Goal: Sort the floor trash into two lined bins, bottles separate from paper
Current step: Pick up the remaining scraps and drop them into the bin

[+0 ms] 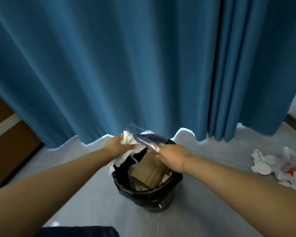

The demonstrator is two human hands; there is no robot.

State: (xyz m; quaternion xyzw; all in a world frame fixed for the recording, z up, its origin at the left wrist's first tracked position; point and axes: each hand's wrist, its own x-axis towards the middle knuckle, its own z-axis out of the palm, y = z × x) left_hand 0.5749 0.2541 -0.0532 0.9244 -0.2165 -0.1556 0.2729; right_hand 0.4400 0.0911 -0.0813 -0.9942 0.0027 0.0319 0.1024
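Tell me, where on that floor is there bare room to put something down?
Bare grey floor lies left of the black-lined bin, toward the blue curtain, and between the bin and the paper litter on the right. The bin itself is crowded.

Both arms outstretched, left hand clenched, right hand pinching

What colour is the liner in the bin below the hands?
Black liner, seen in the head view.

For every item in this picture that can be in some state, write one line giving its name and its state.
bin: upright, black liner fitted, partly filled.
cardboard piece: inside the bin, leaning.
white paper: crumpled, gripped by left hand over the bin.
clear plastic wrapper: held by right hand above the bin.
paper pile: loose on the floor, unsorted.
curtain: drawn closed.
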